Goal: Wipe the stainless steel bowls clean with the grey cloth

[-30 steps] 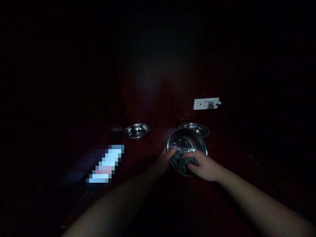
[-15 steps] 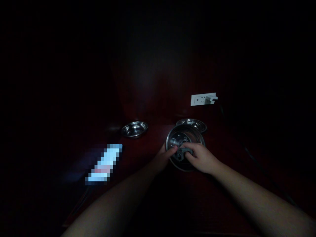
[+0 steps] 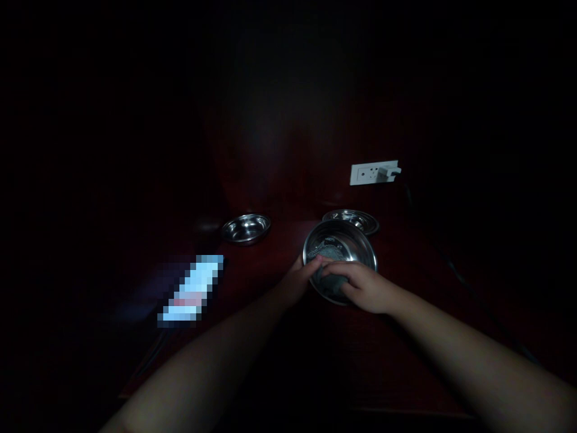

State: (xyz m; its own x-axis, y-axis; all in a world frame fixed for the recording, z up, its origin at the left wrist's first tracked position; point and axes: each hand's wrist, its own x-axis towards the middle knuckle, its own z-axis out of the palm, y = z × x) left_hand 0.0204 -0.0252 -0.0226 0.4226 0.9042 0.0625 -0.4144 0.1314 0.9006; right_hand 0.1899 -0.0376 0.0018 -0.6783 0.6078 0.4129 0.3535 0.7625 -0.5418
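Observation:
A shiny steel bowl (image 3: 360, 248) is tilted toward me above the dark red table. My left hand (image 3: 297, 281) grips its left rim, the thumb over the edge. My right hand (image 3: 367, 287) reaches into the bowl, fingers curled over a greyish-green cloth (image 3: 332, 281) that lies against the inside wall. Part of the cloth is hidden under the fingers, and the dim light blurs its folds. Behind the bowl sits a round steel lid or plate (image 3: 360, 221), partly covered by it. A shallow steel dish (image 3: 246, 230) stands farther left.
A lit phone (image 3: 193, 288), its screen blurred out, lies left of my arms with a cable at its lower end. On the back wall is a white socket (image 3: 367, 173) with a plug (image 3: 388, 173) in it. A dark cord runs down on the right. The surroundings are very dark.
My right hand has shifted the cloth within the bowl, and its fingers now lie flatter over it. The bowl's opening shows more of its bright inner wall. The whole view has tilted slightly.

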